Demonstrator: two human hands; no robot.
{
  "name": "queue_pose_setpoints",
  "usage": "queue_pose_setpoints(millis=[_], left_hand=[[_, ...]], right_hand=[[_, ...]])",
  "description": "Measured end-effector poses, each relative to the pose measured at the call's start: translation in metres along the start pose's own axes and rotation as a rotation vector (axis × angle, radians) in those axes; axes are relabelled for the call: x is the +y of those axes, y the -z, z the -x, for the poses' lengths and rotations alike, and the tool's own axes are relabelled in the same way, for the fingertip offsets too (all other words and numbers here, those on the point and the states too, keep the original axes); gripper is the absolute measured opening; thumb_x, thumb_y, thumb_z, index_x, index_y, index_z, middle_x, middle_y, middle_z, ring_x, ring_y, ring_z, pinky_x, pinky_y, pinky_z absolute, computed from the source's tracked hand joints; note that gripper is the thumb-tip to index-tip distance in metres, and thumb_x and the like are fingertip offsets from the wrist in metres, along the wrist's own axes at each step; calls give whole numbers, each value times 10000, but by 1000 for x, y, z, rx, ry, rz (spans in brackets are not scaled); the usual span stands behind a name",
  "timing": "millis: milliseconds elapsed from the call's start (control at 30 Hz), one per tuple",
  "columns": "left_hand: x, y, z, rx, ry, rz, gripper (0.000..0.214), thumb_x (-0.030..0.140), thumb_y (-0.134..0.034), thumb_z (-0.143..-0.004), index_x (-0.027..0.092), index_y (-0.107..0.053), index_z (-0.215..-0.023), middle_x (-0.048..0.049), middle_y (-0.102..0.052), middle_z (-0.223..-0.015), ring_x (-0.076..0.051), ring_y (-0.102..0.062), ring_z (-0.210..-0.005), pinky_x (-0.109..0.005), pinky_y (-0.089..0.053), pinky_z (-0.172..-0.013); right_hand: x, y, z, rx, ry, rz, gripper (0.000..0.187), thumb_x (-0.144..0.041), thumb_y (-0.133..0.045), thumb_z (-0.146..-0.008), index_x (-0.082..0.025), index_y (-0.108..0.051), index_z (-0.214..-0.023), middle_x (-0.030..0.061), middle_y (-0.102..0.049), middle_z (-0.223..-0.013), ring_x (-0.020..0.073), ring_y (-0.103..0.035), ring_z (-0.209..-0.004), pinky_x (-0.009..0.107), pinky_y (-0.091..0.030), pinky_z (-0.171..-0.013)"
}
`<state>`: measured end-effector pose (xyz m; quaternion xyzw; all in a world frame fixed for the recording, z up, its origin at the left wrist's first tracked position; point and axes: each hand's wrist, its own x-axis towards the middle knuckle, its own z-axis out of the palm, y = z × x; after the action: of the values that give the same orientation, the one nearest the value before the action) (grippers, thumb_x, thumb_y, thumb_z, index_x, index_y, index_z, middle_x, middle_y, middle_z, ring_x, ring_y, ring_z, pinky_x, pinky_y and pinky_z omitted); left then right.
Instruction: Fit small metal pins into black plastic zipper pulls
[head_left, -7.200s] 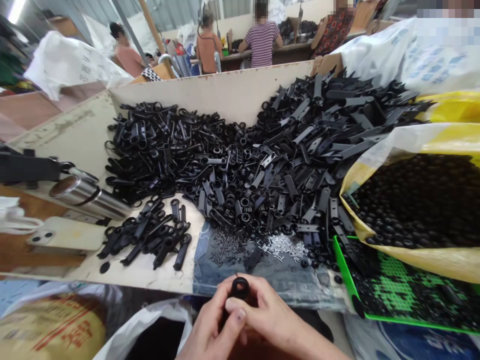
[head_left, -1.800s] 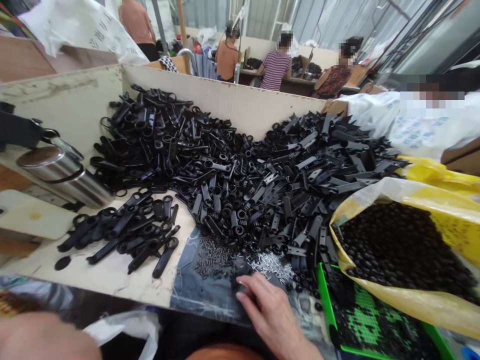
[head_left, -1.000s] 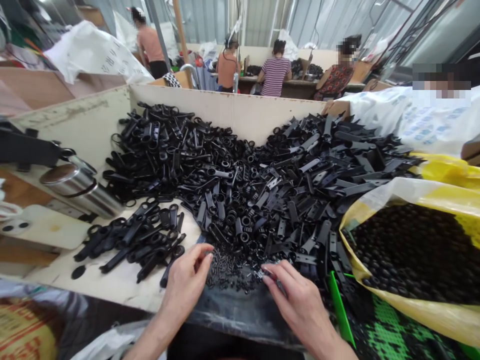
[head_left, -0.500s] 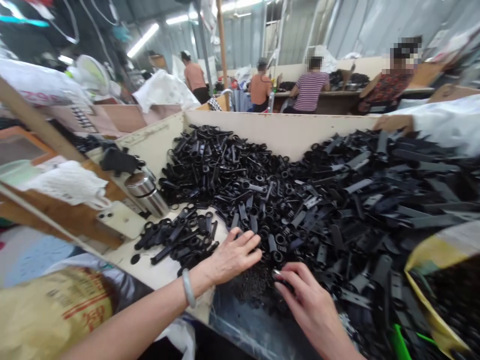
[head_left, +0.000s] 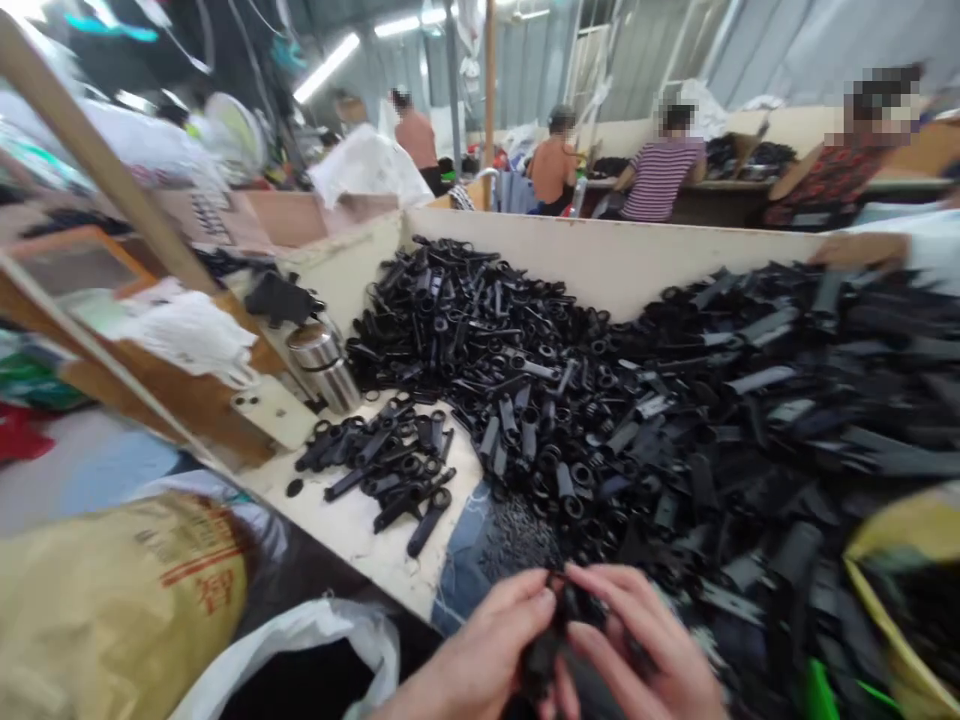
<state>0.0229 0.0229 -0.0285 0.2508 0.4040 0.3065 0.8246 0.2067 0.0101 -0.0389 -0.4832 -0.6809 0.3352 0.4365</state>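
Note:
At the bottom centre, my left hand (head_left: pixel 491 640) and my right hand (head_left: pixel 649 640) are together, fingers closed around a dark black plastic part (head_left: pixel 541 655). Fingers and blur hide most of its shape. Just beyond them lies a patch of tiny black bits (head_left: pixel 517 535) on a blue sheet (head_left: pixel 457 570). A large heap of black plastic parts with ring ends (head_left: pixel 465 320) rises past that. To the left, a smaller group of black ring-ended parts (head_left: pixel 386 455) rests on the pale board.
A steel flask (head_left: pixel 326 370) and a phone (head_left: pixel 274 412) stand at the left. Flat black strips (head_left: pixel 765 380) fill the right side beside a yellow sack (head_left: pixel 900 560). An open white bag (head_left: pixel 300 640) and a tan sack (head_left: pixel 127 600) are lower left. Several people sit behind.
My left hand has left the heap and come down to my right hand, and both now grip a black part. The view has shifted, with the scene moving rightward; an open white bag now shows.

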Motion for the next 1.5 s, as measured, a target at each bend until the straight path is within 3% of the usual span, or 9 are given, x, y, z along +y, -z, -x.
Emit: queue_pose_setpoints(millis=[133,267,633,900,1033,1100,1233,1367,1500], left_hand=[[-1,15,17,88,66,-30,709,545,-697,-846,103,-535,-1376,-12,-674,-605,-130,-593,-494,-199,-357,-448],[7,15,26,44,124,-110,771,565,-692,-834,112,-504,-1429,4,-671,-610,-123,-572,-492,-212,-352,-469],[6,10,29,71,142,-227,840,631,-677,-795,86,-498,-1408,21,-639,-587,-139,-555,-514,-241,-340,-494],[-1,5,27,49,125,-160,826,621,-691,-789,105,-510,-1408,3,-660,-625,-167,-594,-581,-277,-404,-577],[-2,9,30,110,153,-264,776,573,-636,-830,68,-500,-1403,36,-608,-556,-144,-533,-540,-272,-355,-580],[0,11,33,105,161,-320,682,542,-605,-853,84,-546,-1355,8,-651,-634,-128,-518,-528,-268,-338,-566],[5,12,38,13,134,-370,475,488,-560,-891,137,-644,-1200,-59,-713,-916,-103,-536,-551,-261,-345,-551],[9,11,42,-39,180,-371,318,401,-502,-906,173,-695,-1016,-29,-698,-879,-88,-505,-530,-255,-303,-528],[16,8,46,-104,211,-400,307,342,-513,-864,162,-662,-1062,-16,-671,-886,-80,-487,-549,-248,-336,-550]], right_hand=[[-6,-18,9,-5,-118,-28,258,-277,-677,-941,-309,-743,-1189,56,-653,-1070,143,-627,-650,231,-550,-562],[-7,-19,17,-14,-178,-66,263,-240,-692,-919,-303,-738,-1170,43,-639,-1048,147,-590,-680,232,-505,-557],[-13,-10,20,-57,-128,3,294,-183,-686,-912,-297,-718,-1181,36,-640,-1052,126,-552,-615,238,-498,-545],[-11,-19,25,31,-80,35,205,-237,-693,-937,-263,-723,-1138,36,-636,-1001,121,-538,-572,232,-478,-481],[-13,-14,26,-57,-7,68,260,-189,-648,-966,-275,-702,-1205,47,-640,-1064,123,-592,-624,229,-536,-549],[-16,-9,24,-115,46,97,284,-176,-612,-991,-281,-690,-1243,54,-639,-1075,132,-636,-683,224,-561,-598],[-23,2,18,-272,128,169,256,-210,-537,-1050,-260,-687,-1251,69,-631,-1065,161,-692,-810,245,-593,-710],[-27,10,16,-419,155,242,257,-292,-488,-1083,-241,-685,-1241,78,-639,-1051,163,-691,-792,249,-595,-699],[-28,13,17,-459,228,290,317,-305,-429,-1104,-193,-629,-1323,104,-653,-1046,176,-700,-819,248,-599,-683]])
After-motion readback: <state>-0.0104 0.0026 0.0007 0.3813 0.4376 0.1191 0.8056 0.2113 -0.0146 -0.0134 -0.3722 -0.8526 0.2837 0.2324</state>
